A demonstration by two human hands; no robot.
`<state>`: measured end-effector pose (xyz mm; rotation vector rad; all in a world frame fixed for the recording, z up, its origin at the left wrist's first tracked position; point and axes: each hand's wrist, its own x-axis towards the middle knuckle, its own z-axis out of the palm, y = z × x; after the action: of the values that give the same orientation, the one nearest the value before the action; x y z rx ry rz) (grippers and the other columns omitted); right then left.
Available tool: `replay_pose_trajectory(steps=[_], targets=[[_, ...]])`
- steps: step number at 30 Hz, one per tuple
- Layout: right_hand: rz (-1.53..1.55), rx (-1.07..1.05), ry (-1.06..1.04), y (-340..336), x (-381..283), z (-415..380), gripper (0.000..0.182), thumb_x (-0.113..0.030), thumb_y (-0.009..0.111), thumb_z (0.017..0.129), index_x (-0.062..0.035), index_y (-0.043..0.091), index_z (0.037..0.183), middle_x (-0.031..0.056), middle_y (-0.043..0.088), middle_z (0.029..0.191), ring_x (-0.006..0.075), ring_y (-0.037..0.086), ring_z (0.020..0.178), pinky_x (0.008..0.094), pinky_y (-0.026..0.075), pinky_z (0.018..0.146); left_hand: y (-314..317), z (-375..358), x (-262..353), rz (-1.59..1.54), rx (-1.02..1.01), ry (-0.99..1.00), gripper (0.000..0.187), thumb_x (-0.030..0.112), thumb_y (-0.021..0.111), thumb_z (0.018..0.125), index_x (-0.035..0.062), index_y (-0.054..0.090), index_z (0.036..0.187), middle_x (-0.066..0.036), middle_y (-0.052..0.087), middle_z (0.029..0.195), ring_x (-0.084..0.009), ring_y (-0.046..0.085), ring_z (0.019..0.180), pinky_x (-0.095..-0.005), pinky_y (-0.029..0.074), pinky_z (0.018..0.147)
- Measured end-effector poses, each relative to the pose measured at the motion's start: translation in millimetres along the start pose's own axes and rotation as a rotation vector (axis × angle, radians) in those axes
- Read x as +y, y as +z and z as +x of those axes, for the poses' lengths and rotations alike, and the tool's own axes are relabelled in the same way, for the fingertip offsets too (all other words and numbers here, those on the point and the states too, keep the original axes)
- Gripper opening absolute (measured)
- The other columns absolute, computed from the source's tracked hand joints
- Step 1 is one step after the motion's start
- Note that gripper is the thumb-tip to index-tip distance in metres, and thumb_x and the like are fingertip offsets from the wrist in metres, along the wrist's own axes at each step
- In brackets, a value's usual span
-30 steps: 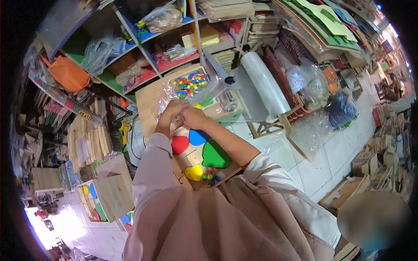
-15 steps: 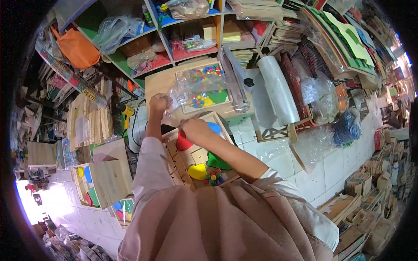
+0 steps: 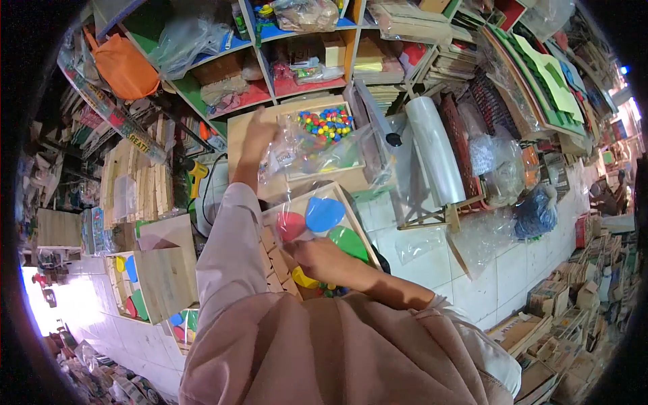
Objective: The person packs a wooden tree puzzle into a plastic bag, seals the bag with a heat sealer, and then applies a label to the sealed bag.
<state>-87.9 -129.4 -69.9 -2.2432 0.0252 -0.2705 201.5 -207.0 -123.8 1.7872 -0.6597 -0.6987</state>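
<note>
Clear plastic (image 3: 309, 231) clamped in fingers of right hand (image 3: 327, 260), apparently for tension over wooden box (image 3: 352, 216); left hand (image 3: 256, 140) blurred, fingers unreadable.

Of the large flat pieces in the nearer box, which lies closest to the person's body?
The yellow piece; the red, blue and green pieces lie farther forward.

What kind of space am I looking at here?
Probably a small toy workshop or packing room: a wooden tray of colored beads, a roll of clear plastic and crammed shelves.
</note>
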Motion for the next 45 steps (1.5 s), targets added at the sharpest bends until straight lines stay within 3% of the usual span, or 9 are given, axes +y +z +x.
replay_pose_trajectory(steps=[5,11,15,19,21,28,30,36,45], targets=[[-0.044,-0.031,0.097,-14,-9,-7,0.055,-0.002,0.053,0.070,-0.0031,0.045,0.124,0.0228,0.059,0.090,0.0391,0.059,0.075,0.0465,0.046,0.059,-49,-8,39,-0.288,0.226,0.399,0.054,0.002,0.061,0.076,0.0024,0.040,0.127,-0.001,0.059,0.069,-0.0090,0.052,0.058,-0.0228,0.044,0.055],[-0.056,0.090,0.266,35,33,29,0.046,0.000,0.050,0.070,-0.0019,0.048,0.116,0.0235,0.058,0.084,0.0395,0.059,0.074,0.0469,0.047,0.060,-100,50,-120,0.128,0.440,0.020,0.068,0.017,0.066,0.078,0.0072,0.028,0.134,-0.012,0.060,0.092,-0.0182,0.060,0.072,-0.0296,0.050,0.059],[-0.108,0.128,0.336,28,49,79,0.036,-0.002,0.051,0.071,-0.0022,0.050,0.107,0.0219,0.059,0.083,0.0386,0.060,0.074,0.0462,0.047,0.062,-80,-74,-24,-0.271,0.046,-0.472,0.096,0.021,0.068,0.078,0.0107,-0.003,0.143,-0.013,0.059,0.089,-0.0192,0.060,0.075,-0.0318,0.050,0.061],[-0.016,0.208,0.107,30,39,82,0.030,-0.004,0.055,0.076,-0.0034,0.056,0.107,0.0193,0.062,0.089,0.0354,0.061,0.074,0.0411,0.049,0.063,-74,-125,-43,-0.147,-0.305,-0.275,0.090,0.006,0.062,0.081,0.0115,-0.005,0.141,-0.010,0.063,0.090,-0.0202,0.062,0.077,-0.0301,0.051,0.067],[-0.041,0.306,-0.086,7,30,54,0.026,-0.006,0.057,0.080,-0.0038,0.059,0.106,0.0174,0.063,0.091,0.0308,0.062,0.075,0.0372,0.050,0.064,-76,-135,-40,-0.285,-0.109,-0.225,0.082,0.003,0.062,0.081,0.0100,0.007,0.142,-0.008,0.063,0.090,-0.0190,0.062,0.077,-0.0285,0.051,0.068],[-0.061,0.141,0.711,-44,83,-137,0.039,-0.041,0.065,0.081,-0.0021,0.060,0.081,0.0077,0.056,0.061,0.0164,0.050,0.051,0.0287,0.041,0.049,-103,-147,-43,-0.339,-0.177,-0.302,0.043,0.001,0.066,0.076,0.0040,0.054,0.117,-0.007,0.058,0.106,-0.0146,0.060,0.083,-0.0244,0.049,0.073],[0.454,0.024,1.061,-32,74,-170,0.034,-0.037,0.067,0.081,-0.0037,0.060,0.081,0.0012,0.055,0.063,0.0084,0.048,0.053,0.0228,0.038,0.048,-105,-160,-39,-0.195,-0.280,-0.180,0.040,0.004,0.069,0.075,0.0024,0.056,0.112,-0.007,0.055,0.111,-0.0136,0.058,0.086,-0.0219,0.047,0.073],[0.757,0.248,1.051,-4,71,-193,0.023,-0.024,0.072,0.078,-0.0060,0.058,0.083,-0.0025,0.054,0.068,0.0039,0.046,0.055,0.0193,0.037,0.045,-102,-155,-51,0.032,-0.277,-0.327,0.050,0.002,0.070,0.074,0.0034,0.049,0.120,-0.006,0.058,0.105,-0.0128,0.059,0.084,-0.0263,0.049,0.079],[0.540,0.143,1.027,-13,48,-179,0.027,-0.019,0.072,0.076,0.0011,0.058,0.088,0.0019,0.057,0.072,0.0081,0.050,0.060,0.0233,0.041,0.050,-92,-164,-12,0.498,0.142,0.561,0.052,0.003,0.073,0.065,0.0040,0.052,0.112,-0.017,0.056,0.108,-0.0259,0.058,0.095,-0.0299,0.048,0.074]])
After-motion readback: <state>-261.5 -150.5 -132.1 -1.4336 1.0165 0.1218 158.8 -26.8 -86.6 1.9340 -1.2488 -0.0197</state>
